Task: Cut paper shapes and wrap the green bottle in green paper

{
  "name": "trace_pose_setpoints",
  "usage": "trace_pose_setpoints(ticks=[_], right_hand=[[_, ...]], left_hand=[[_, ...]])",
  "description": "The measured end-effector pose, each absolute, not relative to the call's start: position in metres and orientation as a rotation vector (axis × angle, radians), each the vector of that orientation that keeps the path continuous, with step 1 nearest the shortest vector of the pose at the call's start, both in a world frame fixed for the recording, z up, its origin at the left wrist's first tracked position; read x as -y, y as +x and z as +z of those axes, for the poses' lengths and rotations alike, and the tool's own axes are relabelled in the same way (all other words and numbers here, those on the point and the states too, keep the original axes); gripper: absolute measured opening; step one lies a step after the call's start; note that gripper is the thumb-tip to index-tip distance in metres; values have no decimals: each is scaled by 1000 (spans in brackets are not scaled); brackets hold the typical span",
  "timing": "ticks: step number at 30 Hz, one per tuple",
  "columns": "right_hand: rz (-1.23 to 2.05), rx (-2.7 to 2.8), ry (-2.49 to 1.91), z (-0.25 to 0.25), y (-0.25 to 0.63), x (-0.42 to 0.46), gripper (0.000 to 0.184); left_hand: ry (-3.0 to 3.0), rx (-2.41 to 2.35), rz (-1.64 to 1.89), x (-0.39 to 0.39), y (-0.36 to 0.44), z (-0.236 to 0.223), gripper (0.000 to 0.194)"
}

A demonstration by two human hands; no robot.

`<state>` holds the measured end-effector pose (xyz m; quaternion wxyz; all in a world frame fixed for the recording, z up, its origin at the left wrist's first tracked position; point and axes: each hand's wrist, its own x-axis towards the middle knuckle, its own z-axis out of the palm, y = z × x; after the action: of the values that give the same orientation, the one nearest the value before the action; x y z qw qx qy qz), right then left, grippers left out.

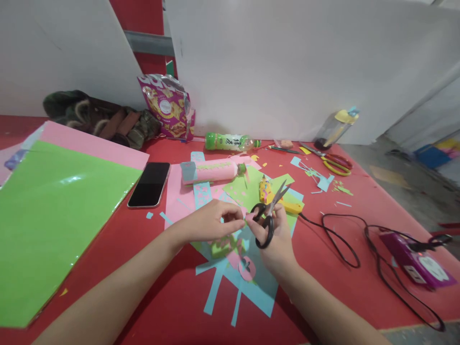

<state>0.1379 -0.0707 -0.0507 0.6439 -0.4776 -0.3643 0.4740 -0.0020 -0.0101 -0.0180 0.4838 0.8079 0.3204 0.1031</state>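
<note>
Between the fingertips of my left hand (219,221) is a small pink paper piece (250,216), held over the cut paper. My right hand (278,239) grips black-handled scissors (276,200), their blades pointing up and away, slightly apart; its thumb and fingertip also reach the pink piece. Below the hands lie blue paper (257,292) with cut strips, green scraps and a round pink cutout (247,268). A yellow glue gun (291,207) rests just behind the scissors. Farther back, a bottle wrapped in pink paper (215,171) lies on its side.
At left are a black phone (149,185) and green sheets (68,206). Behind stand a snack bag (167,108) and a tumbler (336,129), with a green-labelled bottle (230,142) lying between. Red-and-yellow scissors (336,163) lie right; a cord runs to a purple power strip (417,258).
</note>
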Motion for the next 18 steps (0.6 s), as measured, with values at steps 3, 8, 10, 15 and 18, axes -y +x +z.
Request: trace_pose_setpoints(ticks=[3, 8, 10, 15, 18], right_hand=[[1070, 835, -1092, -50, 138, 71, 32], [1068, 839, -1101, -49, 137, 72, 32], [1066, 833, -1109, -49, 137, 72, 32], [1111, 837, -1105, -47, 136, 72, 33], [1175, 841, -1102, -45, 135, 73, 34]], left_hand=[[2015, -721, 297, 12, 2, -20, 22], [2059, -748, 350, 15, 5, -20, 27], [2056, -758, 351, 15, 5, -19, 28], [2025, -812, 343, 13, 1, -14, 26], [2004, -863, 423, 10, -5, -12, 25]])
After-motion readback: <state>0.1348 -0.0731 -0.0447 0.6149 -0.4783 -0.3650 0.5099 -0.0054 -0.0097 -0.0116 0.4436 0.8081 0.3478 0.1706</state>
